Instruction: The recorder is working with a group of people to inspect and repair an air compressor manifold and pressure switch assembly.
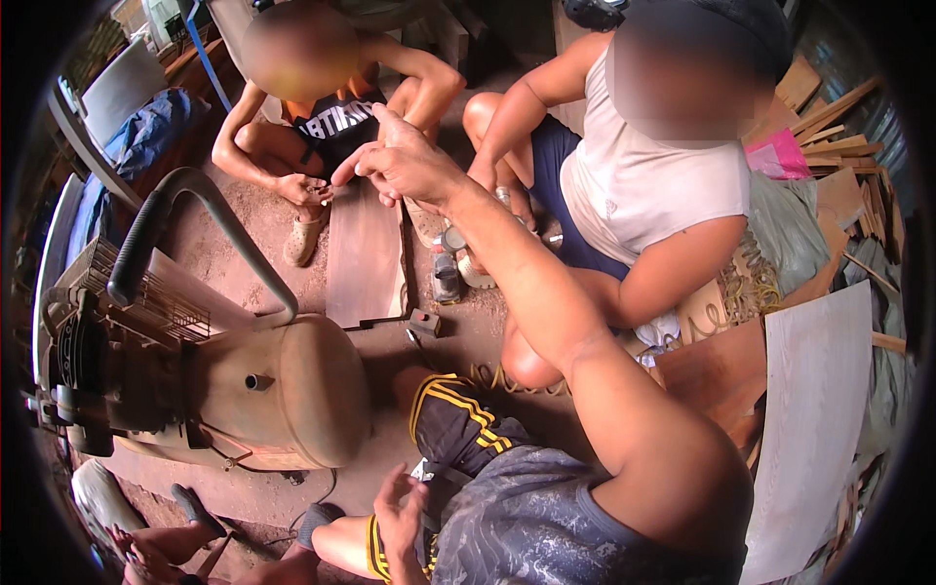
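Note:
My right arm stretches up across the middle. My right hand (405,164) is raised in the air, some fingers stretched out and apart, with nothing seen in it. Beyond it, a flat wooden board (363,258) lies on the floor between two seated people. Low in the view, my left hand (398,512) hovers by my dark shorts with yellow stripes (458,419), its fingers loosely bent and apart. A small white thing (422,470) shows beside it; I cannot tell what it is. A dark-smeared jar (446,278) and a small block (424,323) sit near the board.
A dusty air compressor (312,395) with a curved handle (210,185) stands at left. Two people sit opposite. At right are a coiled hose (717,312), a pale panel (814,419) and scrap wood (843,146). Another person's legs (166,546) show at lower left.

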### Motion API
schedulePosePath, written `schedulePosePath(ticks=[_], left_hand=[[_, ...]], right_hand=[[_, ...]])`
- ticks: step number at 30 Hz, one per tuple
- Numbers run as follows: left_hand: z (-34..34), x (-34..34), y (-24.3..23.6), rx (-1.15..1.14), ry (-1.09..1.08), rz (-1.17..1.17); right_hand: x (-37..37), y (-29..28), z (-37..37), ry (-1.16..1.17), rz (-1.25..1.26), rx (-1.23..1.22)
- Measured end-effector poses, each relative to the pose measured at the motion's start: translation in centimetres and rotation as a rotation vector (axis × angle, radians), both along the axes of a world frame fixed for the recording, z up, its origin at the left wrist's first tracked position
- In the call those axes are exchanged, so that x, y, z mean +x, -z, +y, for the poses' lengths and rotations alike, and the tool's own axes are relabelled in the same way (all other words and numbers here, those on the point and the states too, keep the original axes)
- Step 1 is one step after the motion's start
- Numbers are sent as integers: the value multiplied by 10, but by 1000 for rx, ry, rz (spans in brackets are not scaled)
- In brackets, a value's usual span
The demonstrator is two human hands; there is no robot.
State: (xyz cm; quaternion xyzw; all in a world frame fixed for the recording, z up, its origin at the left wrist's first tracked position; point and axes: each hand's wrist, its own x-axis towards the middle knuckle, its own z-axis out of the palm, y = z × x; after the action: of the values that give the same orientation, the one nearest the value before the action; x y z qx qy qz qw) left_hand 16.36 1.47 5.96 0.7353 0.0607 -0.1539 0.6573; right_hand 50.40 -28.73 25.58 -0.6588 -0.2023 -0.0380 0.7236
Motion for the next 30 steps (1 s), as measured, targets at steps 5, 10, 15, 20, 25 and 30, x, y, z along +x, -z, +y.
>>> schedulePosePath(ticks=[5, 10, 15, 20, 25, 30], left_hand=[[-11, 32, -126, -761, 1182, -468], [-14, 18, -149, -829, 839, -499], [-11, 59, -181, -1109, 284, -643], [-16, 6, -274, -860, -366, -714], [-8, -10, -280, -865, -512, -904], [-23, -6, -259, -909, -409, -1049]], right_hand=[[-6, -11, 11, 46, 78, -117], [-2, -24, 17, 90, 155, -34], [-7, -32, 62, 96, -226, 70], [-104, -23, 140, 338, -529, -170], [-147, 16, 150, 340, -561, -477], [-148, 55, 115, 275, -591, -523]])
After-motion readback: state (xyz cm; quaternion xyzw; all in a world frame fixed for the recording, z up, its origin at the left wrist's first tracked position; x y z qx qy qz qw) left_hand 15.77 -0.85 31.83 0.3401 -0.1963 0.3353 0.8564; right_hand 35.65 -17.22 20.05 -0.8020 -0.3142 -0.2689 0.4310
